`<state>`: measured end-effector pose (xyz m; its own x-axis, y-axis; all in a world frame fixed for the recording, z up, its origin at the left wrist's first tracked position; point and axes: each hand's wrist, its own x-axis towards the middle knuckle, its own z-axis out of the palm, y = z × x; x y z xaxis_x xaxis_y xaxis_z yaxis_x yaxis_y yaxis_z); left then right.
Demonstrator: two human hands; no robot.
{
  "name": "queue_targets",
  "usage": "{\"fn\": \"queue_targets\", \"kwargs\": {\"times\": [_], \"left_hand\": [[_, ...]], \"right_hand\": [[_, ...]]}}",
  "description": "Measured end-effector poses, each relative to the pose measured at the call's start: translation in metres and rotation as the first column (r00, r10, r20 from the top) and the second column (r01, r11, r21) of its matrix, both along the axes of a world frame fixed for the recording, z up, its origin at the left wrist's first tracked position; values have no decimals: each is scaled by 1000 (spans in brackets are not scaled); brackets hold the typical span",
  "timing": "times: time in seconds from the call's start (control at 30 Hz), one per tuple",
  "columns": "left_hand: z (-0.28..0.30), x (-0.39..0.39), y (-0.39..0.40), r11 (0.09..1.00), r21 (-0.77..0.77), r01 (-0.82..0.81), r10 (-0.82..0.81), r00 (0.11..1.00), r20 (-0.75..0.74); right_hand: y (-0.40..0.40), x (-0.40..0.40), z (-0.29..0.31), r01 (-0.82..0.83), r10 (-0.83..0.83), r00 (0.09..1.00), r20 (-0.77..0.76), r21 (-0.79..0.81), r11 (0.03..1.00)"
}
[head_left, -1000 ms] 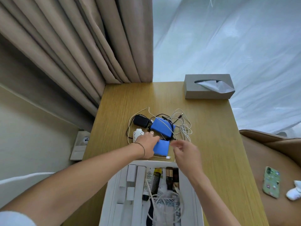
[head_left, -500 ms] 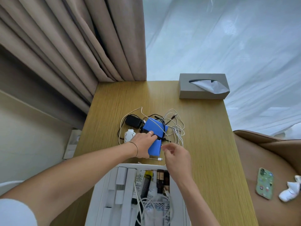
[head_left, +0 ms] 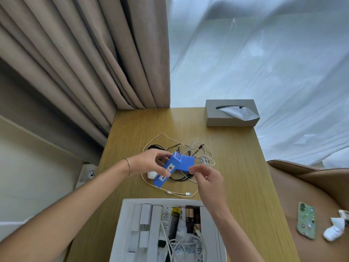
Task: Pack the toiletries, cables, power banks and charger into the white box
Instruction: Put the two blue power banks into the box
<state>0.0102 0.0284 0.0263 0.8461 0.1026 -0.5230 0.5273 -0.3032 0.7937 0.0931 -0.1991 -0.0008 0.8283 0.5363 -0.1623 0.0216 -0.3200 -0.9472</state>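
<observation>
My left hand (head_left: pixel 151 164) grips a blue power bank (head_left: pixel 164 173) and holds it tilted above the wooden table (head_left: pixel 236 167). A second blue power bank (head_left: pixel 186 163) lies behind it on a tangle of white and black cables (head_left: pixel 203 155). My right hand (head_left: pixel 206 177) has its thumb and fingertips at that second power bank's near corner; I cannot tell if they grip it. A white charger (head_left: pixel 151 174) peeks out below my left hand. The white box (head_left: pixel 125 207) sits open at the near edge and holds tubes, a black comb (head_left: pixel 173 223), brown bottles (head_left: pixel 188 216) and a coiled white cable (head_left: pixel 182 246).
A grey tissue box (head_left: pixel 230 115) stands at the table's far right corner. Beige curtains (head_left: pixel 94 63) hang at the back left. A wall socket (head_left: pixel 88 173) is left of the table. On the brown seat (head_left: pixel 302 186) at right lie a green phone (head_left: pixel 306 220) and a white object (head_left: pixel 334 230).
My left hand has lifted the nearer blue power bank off the table and tipped it up. My right hand has moved up to the second power bank's corner.
</observation>
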Motion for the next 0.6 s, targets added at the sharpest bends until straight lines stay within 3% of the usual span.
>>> {"fn": "queue_targets", "kwargs": {"times": [0.13, 0.2, 0.3, 0.43, 0.6], "left_hand": [[23, -22, 4, 969, -245, 12, -5, 1000, 27], [30, -33, 3, 893, -449, -47, 78, 996, 52], [38, -47, 1, 747, -638, -185, 266, 964, 32], [52, -59, -4, 621, -722, -303, 432, 902, -7], [62, -72, -14, 672, -683, -286, 424, 905, 38]], "right_hand": [[15, 8, 30, -65, 50, 988, 149, 101, 993], [24, 14, 41, -168, 145, 965, 218, 93, 981], [35, 18, 51, -346, 334, 928, 168, 49, 937], [44, 11, 63, -479, 469, 874, 127, 57, 876], [50, 2, 85, -591, 587, 806, 80, 50, 805]]}}
